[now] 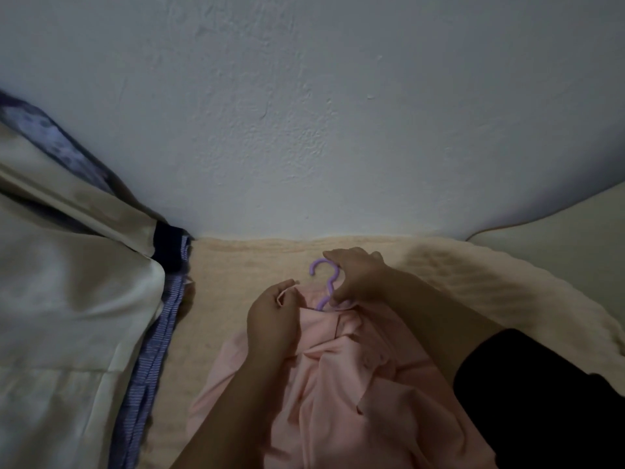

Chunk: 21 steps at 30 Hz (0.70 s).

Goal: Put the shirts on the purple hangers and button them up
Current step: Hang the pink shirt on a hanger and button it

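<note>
A pink shirt [341, 377] lies crumpled on the peach bedding in front of me. A purple hanger [327, 279] sticks out of its neck, only the hook and stem showing; the rest is hidden under the cloth. My left hand [272, 321] pinches the shirt's collar edge at the left of the neck. My right hand [358, 275] curls round the hanger's stem and hook just above the collar.
A peach textured blanket [243, 275] covers the bed up to a white wall [304, 130]. A cream quilt [61, 299] with a blue striped border [152, 360] is heaped at the left. A cream pillow [558, 238] sits at the right.
</note>
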Tool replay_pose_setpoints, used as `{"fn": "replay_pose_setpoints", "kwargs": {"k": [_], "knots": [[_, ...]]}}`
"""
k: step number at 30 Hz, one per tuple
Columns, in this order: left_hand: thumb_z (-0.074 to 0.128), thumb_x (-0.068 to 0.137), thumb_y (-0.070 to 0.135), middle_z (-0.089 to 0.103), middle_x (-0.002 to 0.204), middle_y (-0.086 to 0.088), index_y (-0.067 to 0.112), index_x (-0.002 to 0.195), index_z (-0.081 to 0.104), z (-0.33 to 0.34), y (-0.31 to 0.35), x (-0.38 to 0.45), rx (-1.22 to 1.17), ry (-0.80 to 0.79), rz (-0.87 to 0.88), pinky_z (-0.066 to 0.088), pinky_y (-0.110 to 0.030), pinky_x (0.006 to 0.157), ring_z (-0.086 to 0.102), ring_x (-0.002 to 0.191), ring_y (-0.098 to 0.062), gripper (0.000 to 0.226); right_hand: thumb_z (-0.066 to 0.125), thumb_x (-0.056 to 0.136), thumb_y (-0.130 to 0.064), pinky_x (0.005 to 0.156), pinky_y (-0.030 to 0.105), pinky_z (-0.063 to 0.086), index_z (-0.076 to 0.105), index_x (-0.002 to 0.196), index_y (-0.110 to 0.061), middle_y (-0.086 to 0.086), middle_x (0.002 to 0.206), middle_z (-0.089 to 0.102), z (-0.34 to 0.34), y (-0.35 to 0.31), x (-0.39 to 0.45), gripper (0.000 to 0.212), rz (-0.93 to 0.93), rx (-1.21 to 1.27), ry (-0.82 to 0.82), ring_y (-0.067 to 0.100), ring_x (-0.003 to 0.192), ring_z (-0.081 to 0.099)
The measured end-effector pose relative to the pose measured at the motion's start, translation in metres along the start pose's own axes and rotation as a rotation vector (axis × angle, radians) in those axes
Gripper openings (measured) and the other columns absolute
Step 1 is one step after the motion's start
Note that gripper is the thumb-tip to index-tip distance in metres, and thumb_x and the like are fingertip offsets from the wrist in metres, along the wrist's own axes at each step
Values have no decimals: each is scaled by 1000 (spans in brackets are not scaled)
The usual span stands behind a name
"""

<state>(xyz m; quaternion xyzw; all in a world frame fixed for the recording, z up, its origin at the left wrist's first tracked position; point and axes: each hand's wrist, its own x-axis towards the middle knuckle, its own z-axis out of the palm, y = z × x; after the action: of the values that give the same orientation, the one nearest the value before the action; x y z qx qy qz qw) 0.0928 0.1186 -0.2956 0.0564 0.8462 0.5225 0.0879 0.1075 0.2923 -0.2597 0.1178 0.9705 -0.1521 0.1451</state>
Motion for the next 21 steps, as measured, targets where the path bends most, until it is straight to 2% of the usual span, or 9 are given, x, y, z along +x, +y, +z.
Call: {"fn": "replay_pose_setpoints", "kwargs": {"k": [4, 8, 11, 14, 17, 20, 21], "knots": [[53, 92, 12, 69, 114, -1, 13, 112, 70, 1, -3, 0, -26, 21, 19, 36, -14, 81, 55, 97, -3, 27, 76, 66, -41, 96, 41, 26, 35, 139, -30, -5, 132, 47, 6, 1, 9, 84, -26, -40, 12, 20, 128, 33], [54, 93, 16, 69, 115, 0, 15, 116, 69, -6, 7, -3, -61, 49, 60, 43, -20, 90, 59, 103, -7, 27, 72, 72, -43, 106, 41, 20, 18, 148, -23, 0, 150, 26, -1, -1, 4, 96, -71, -128, 96, 20, 138, 22], [58, 92, 18, 70, 114, 3, 18, 116, 70, -18, 24, -7, -107, 65, 109, 45, -21, 94, 61, 105, -6, 26, 72, 73, -39, 107, 38, 21, 16, 149, -19, 2, 148, 21, -21, -4, -15, 96, -161, -71, 248, 19, 134, 28], [61, 89, 18, 71, 108, 9, 20, 109, 73, -36, 50, -11, -131, 65, 153, 41, -6, 86, 60, 95, 5, 23, 74, 73, -35, 102, 35, 31, 16, 148, -17, 6, 143, 21, -48, -13, -43, 97, -249, -13, 400, 22, 121, 42], [60, 89, 17, 68, 102, 13, 22, 104, 75, -64, 88, -24, -52, 44, 238, 34, 6, 72, 56, 84, 12, 22, 76, 74, -34, 96, 36, 45, 15, 149, -16, 5, 140, 20, -80, -30, -83, 99, -304, 1, 566, 26, 115, 46], [61, 92, 27, 68, 103, 13, 17, 110, 72, -99, 132, -46, -50, -42, 317, 39, -5, 74, 59, 95, 0, 24, 76, 73, -31, 92, 32, 48, 19, 148, -15, 6, 138, 21, -115, -51, -129, 95, -342, -37, 686, 23, 113, 46], [58, 94, 33, 66, 94, 15, 16, 102, 74, -112, 148, -55, -33, -85, 321, 41, -11, 72, 58, 92, -3, 24, 76, 73, -29, 91, 32, 49, 21, 148, -15, 6, 138, 22, -128, -59, -145, 94, -351, -42, 721, 22, 112, 46]]}}
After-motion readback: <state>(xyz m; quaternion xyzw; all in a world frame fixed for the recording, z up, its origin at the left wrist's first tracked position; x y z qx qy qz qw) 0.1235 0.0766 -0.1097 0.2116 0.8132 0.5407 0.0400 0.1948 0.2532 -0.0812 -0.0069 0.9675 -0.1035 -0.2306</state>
